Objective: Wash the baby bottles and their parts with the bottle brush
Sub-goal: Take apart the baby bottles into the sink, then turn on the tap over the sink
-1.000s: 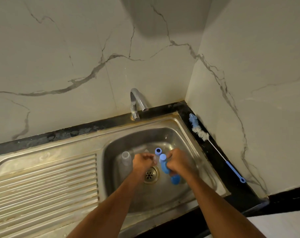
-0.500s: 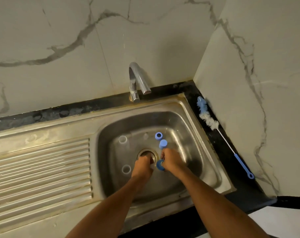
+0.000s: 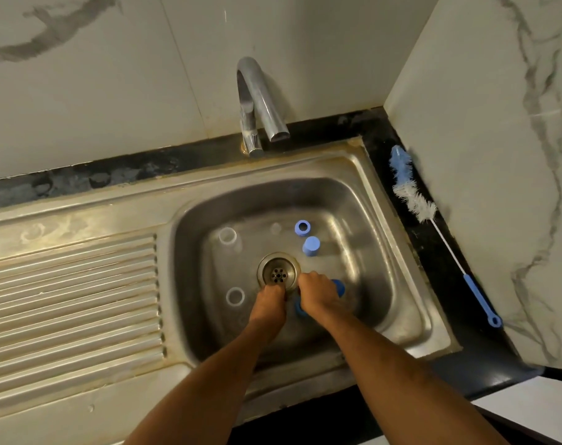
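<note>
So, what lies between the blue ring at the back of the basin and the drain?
In the head view, a blue cap stands between the blue ring and the drain.

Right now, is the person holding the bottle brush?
No, the bottle brush lies untouched on the dark counter ledge right of the sink, while both hands are down in the basin.

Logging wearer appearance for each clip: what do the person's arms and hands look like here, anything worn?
Both forearms are bare up to the frame's bottom edge: no sleeves show. The left hand and right hand wear no gloves, and no watch, bracelet or ring is visible. Fingers are mostly hidden from this angle, so small rings cannot be ruled out.
</note>
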Available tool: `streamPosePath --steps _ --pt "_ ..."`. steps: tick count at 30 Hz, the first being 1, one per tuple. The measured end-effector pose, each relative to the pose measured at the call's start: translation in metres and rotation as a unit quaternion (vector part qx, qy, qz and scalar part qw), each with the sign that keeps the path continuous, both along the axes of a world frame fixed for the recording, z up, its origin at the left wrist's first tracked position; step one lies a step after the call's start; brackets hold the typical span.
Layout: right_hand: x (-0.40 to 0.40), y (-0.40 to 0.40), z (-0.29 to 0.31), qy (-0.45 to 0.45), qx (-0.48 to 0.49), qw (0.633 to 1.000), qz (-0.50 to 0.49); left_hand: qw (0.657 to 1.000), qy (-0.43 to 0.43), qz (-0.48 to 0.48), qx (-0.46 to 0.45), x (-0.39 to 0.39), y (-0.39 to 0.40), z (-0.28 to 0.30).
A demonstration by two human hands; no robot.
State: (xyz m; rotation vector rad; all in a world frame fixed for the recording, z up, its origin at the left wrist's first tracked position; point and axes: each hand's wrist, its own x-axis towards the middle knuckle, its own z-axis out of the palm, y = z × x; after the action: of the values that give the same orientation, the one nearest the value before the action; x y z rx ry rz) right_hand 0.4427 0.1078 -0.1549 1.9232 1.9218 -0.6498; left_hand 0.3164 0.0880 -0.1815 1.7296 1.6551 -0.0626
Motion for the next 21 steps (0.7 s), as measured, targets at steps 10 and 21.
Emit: streamPosePath --steps 10,21 --pt "0.007 0.001 -0.002 0.009 -0.013 1.0 -0.007 1.0 0.011 -0.004 -0.018 0.0 -0.001 0.002" --pt "0.01 0.021 0.041 0.069 0.066 0.994 -0.045 0.999 -0.021 0.007 0.044 0.003 0.033 0.056"
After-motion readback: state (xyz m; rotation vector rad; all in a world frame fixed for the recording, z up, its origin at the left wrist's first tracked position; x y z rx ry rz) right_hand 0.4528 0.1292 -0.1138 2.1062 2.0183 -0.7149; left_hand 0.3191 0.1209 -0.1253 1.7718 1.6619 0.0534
